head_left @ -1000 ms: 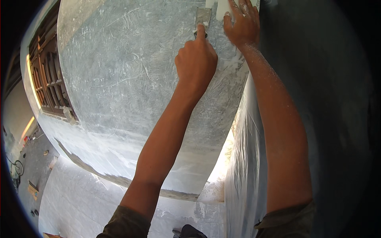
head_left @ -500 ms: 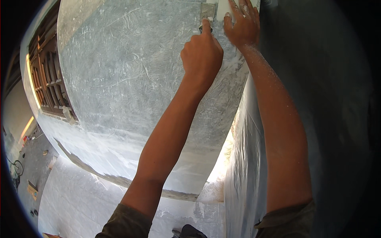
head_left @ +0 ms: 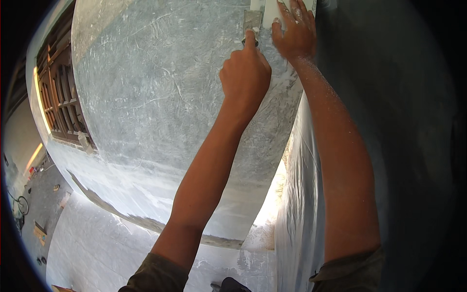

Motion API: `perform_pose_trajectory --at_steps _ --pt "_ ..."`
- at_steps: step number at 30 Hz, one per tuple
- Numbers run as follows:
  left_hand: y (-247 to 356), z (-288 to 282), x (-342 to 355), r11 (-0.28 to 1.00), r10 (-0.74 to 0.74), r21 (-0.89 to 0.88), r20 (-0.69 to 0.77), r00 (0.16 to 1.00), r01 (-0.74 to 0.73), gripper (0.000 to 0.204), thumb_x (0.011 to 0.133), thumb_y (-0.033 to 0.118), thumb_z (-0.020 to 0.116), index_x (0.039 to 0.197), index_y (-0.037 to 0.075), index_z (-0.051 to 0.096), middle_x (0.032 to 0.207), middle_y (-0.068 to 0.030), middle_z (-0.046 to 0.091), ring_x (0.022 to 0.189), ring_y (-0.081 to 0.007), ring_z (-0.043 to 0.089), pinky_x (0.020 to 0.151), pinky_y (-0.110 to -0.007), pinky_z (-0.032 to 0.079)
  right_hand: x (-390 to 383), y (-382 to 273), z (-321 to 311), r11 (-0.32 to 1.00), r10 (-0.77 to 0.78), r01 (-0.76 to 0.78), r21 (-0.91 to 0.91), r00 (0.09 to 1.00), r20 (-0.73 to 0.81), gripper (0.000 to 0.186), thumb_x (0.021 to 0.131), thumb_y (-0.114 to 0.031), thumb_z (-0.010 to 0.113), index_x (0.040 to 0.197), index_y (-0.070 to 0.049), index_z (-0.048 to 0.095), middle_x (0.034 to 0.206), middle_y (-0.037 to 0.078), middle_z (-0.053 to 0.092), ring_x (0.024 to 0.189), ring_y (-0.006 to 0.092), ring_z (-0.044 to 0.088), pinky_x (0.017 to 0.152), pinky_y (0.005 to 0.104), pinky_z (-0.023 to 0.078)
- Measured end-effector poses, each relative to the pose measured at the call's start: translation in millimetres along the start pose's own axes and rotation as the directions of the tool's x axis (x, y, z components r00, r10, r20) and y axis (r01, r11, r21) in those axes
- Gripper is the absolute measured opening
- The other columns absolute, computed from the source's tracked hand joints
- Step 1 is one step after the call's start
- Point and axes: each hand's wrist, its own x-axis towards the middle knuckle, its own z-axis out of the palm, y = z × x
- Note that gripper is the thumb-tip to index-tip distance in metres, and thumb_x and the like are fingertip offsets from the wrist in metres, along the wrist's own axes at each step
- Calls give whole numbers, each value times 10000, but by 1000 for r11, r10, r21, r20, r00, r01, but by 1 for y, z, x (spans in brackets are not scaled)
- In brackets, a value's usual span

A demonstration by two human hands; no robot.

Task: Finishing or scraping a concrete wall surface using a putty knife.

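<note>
My left hand [head_left: 245, 75] is wrapped round the handle of a putty knife [head_left: 252, 20], its index finger stretched along the blade. The blade lies against the grey plastered wall [head_left: 146, 92], close to its right edge, where a whitish strip shows just above it. My right hand [head_left: 295, 36], fingers apart and dusted with white, presses flat on a pale flat board [head_left: 270, 13] at the wall's edge. The far end of the board is cut off by the top of the view. Most of the knife's handle is hidden in my grip.
At the left is a dark wooden window [head_left: 61, 92] with a small bottle [head_left: 83, 141] on its sill. Thin plastic sheeting [head_left: 304, 194] hangs beside the wall's right edge. Pale sheeting or flooring [head_left: 97, 238] lies below, and a bicycle wheel [head_left: 20, 205] stands far left.
My left hand and the putty knife have slid slightly down the wall. My right hand stays spread on the board, with only a small shift in view.
</note>
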Motion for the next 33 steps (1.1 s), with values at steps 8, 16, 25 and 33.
perform_pose_trajectory --at_steps 8,16,25,33 --pt "0 6 13 1000 -8 12 -18 1000 9 445 956 206 526 1383 89 567 834 -257 709 776 -473 692 718 -564 543 0 -2 2 1000 -14 15 18 1000 -24 479 927 -170 547 1381 -21 578 1567 189 401 1471 365 329 1204 504 250" --pt "1 4 -2 1000 28 -6 25 999 -28 465 949 160 535 1394 28 521 775 -264 690 718 -452 701 627 -553 543 -3 2 2 1000 -21 20 -10 999 -34 477 918 -166 562 1373 -25 585 1551 188 427 1461 367 347 1200 510 256" --pt "-2 5 -3 1000 12 -8 28 1000 -12 462 945 155 533 1386 19 528 792 -268 696 714 -450 700 628 -546 547 0 3 3 998 -60 61 3 996 -70 473 908 -156 566 1359 -16 594 1545 195 432 1453 374 356 1198 513 260" --pt "-4 4 13 998 49 -39 -39 998 -51 481 945 155 533 1408 27 512 799 -270 694 732 -459 701 652 -560 546 0 -5 2 1000 -18 19 25 999 -41 478 901 -153 569 1357 -13 593 1547 196 428 1455 375 353 1200 512 256"
